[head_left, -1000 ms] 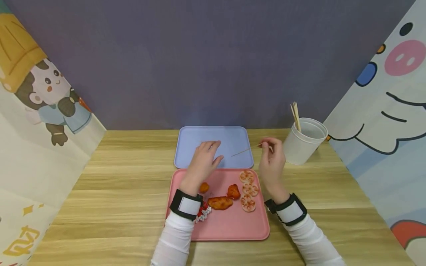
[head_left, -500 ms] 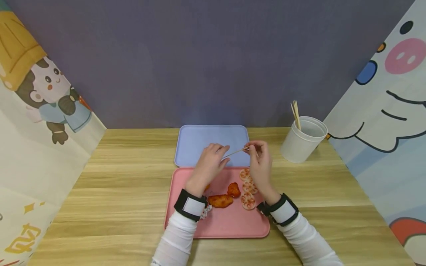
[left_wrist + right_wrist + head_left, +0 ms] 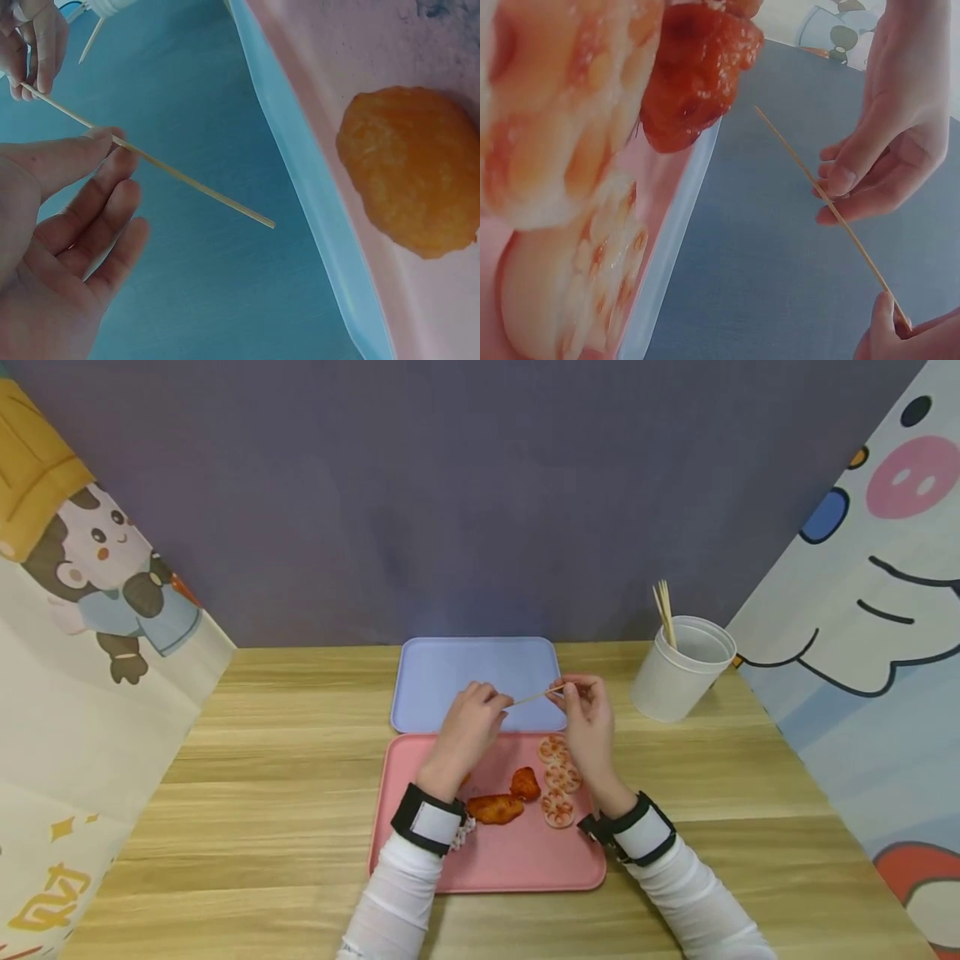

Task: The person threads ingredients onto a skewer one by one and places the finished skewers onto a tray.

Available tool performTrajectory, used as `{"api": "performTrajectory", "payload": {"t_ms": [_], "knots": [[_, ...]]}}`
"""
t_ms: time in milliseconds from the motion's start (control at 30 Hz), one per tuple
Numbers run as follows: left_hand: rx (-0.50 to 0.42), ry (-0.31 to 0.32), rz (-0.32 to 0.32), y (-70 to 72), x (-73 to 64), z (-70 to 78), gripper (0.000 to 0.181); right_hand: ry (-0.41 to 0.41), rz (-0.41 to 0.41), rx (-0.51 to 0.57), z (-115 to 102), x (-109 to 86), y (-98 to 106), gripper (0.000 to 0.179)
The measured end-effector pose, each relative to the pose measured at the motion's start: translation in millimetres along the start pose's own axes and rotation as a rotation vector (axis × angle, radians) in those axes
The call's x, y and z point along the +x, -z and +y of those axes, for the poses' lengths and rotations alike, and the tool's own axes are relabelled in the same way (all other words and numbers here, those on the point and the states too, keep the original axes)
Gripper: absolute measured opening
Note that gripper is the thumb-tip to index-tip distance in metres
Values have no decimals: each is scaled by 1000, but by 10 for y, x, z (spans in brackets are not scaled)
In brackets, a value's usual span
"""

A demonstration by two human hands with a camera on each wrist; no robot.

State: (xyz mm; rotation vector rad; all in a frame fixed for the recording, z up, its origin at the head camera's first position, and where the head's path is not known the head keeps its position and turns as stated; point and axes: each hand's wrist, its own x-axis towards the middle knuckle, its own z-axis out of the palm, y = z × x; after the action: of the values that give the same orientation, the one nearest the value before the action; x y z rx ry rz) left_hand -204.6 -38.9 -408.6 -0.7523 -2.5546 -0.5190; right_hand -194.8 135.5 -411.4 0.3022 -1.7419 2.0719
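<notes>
A thin bamboo skewer (image 3: 534, 697) slants between both hands above the blue tray (image 3: 480, 662). My left hand (image 3: 467, 727) pinches it between thumb and forefinger, the other fingers loosely bent. In the left wrist view, part of the skewer (image 3: 199, 185) sticks out past that pinch. My right hand (image 3: 591, 727) pinches the skewer's other end, as the right wrist view also shows. Below the hands is a pink tray (image 3: 525, 870) with lotus root slices (image 3: 558, 808), a chicken wing (image 3: 495, 809), a red-glazed piece (image 3: 525, 784) and an orange-brown lump (image 3: 409, 172), mostly hidden in the head view.
A white bucket (image 3: 667, 685) at the back right holds several more skewers (image 3: 664, 614). A whitish item (image 3: 462, 837) on the pink tray is partly covered by my left wrist. A grey panel (image 3: 480, 502) rises behind the wooden table (image 3: 262, 793).
My right hand has moved left with the skewer, away from the bucket. My left thumb and forefinger, apart at first, have closed on the skewer's other part.
</notes>
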Motion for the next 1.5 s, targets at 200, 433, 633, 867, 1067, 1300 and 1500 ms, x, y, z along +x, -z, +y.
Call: {"api": "performTrajectory", "payload": {"t_ms": [200, 433, 633, 867, 1067, 1300, 1500], "knots": [[-1, 17, -5, 3, -16, -5, 7, -36, -37, 38, -6, -12, -26, 29], [-23, 40, -2, 15, -26, -3, 4, -28, -46, 18, -11, -3, -32, 29], [-113, 56, 46, 5, -32, -7, 4, -18, -73, -69, -11, 28, 16, 35], [-328, 65, 138, 13, 4, 32, 2, -52, -138, -172, -25, 39, 126, 32], [-494, 98, 166, 66, 25, 92, 3, -37, -243, -250, -171, -13, 156, 28], [-700, 157, 143, 124, 29, 156, 3, -29, -310, -404, -305, -107, 173, 26], [-846, 197, 139, 386, 35, 335, 4, -72, -347, -447, -334, -147, 221, 25]]}}
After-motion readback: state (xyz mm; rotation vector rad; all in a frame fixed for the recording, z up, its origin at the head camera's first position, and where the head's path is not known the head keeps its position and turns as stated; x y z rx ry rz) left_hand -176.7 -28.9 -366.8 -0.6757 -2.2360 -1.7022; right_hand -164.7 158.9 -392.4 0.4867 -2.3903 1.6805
